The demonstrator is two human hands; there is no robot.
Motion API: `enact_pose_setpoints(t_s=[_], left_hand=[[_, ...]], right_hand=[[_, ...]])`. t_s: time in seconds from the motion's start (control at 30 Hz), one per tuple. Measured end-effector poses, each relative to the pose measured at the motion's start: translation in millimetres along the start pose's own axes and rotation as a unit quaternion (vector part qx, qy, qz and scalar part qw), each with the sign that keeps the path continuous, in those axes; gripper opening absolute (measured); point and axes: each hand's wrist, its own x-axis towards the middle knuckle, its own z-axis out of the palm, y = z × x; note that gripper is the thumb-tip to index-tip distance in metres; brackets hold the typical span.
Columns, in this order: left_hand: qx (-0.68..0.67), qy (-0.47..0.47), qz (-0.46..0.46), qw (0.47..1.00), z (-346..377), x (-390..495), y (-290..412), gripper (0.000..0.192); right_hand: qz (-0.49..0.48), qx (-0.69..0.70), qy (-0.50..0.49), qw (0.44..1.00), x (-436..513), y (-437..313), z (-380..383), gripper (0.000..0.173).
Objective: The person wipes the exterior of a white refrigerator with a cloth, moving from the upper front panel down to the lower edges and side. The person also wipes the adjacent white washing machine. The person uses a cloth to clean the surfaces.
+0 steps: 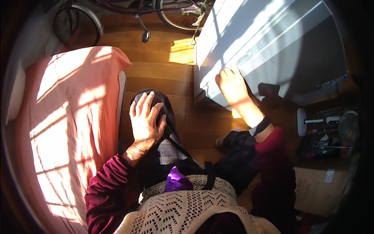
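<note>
My left hand (147, 119) lies on my raised knee (169, 117), its fingers spread over the dark checked trousers and holding nothing. On the other side, my right hand (233, 86) is at the front of a large glossy grey-white appliance or cabinet (274, 55). Its fingers are curled, with the index finger stretched towards the surface. Whether they touch it or pinch anything is hidden by the hand and the glare. A dark band with a grey piece (260, 127) circles my right wrist. A shiny purple cloth (177, 180) pokes out at my waist over the cream openwork knit vest (175, 207).
To the left stands a bed or seat under a pink-orange cover (79, 84). A bicycle (140, 11) stands at the back on the wooden floor (155, 65). At right are a white-stemmed device (315, 120), jumbled items and a printed cardboard box (318, 190).
</note>
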Motion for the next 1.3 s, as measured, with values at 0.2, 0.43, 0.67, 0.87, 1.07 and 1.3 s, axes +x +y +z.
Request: enact_pose_setpoints(t_s=[0.2,0.43,0.67,0.87,1.07,1.3], left_hand=[[0.014,0.006,0.014,1.000,3,2,-3,0.040],[0.026,-0.001,0.023,0.999,5,1,-5,0.039],[0.053,-0.020,0.037,0.998,8,7,1,0.041],[-0.045,-0.056,0.026,0.997,11,36,29,0.044],[-0.154,-0.075,0.039,0.985,20,80,80,0.044],[-0.261,-0.038,0.070,0.962,40,120,126,0.055]], right_hand=[[0.052,-0.052,0.112,0.991,8,71,-95,0.034],[0.004,0.045,0.220,0.974,-1,66,-49,0.025],[-0.069,0.123,0.009,0.990,-58,0,3,0.013],[0.085,0.246,0.127,0.957,-111,50,-41,0.033],[0.235,0.309,0.248,0.888,-151,108,-87,0.017],[0.293,0.267,0.190,0.899,-222,125,-128,0.037]])
